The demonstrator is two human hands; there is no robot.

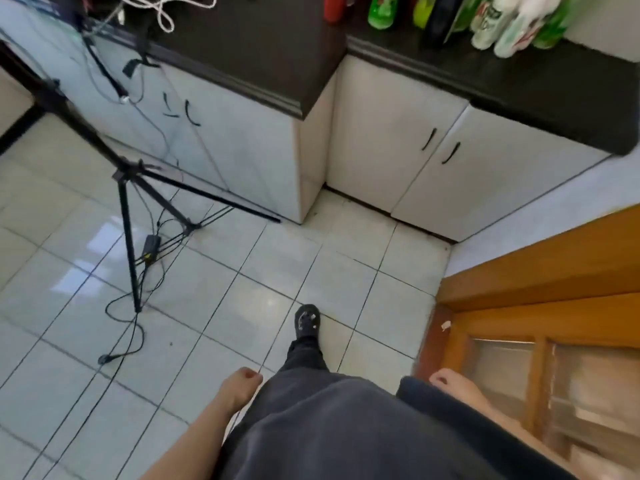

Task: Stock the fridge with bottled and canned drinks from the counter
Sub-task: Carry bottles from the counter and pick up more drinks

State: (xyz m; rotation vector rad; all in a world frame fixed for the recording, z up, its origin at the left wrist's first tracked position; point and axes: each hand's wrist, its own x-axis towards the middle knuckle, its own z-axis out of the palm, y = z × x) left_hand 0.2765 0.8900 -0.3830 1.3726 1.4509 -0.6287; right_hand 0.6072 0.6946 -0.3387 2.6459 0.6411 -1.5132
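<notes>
Looking down, I see both hands hanging at my sides with nothing in them: the left hand [239,385] is loosely curled, thumb against the fingers, just beside my dark trouser leg; the right hand [450,382] is partly hidden behind dark cloth, and the fingers that show are relaxed. The bottles [502,29] stand clustered on the counter [485,76] — a dark, glossy slab with a moulded edge — at the far upper right, well apart from either hand and on the right hand's side. They are smooth, round-bodied plastic: bright green, one near-black, several clear with white labels; blur hides the print. Below the counter, flat white cabinet doors [391,133] carry thin curved black handles. The floor [242,271] is glossy pale square tile with dark grout lines. A black tripod [128,220] stands at left, thin cables [124,336] trailing round its feet. A varnished, panelled wooden door [554,271] lies near my right hand.
</notes>
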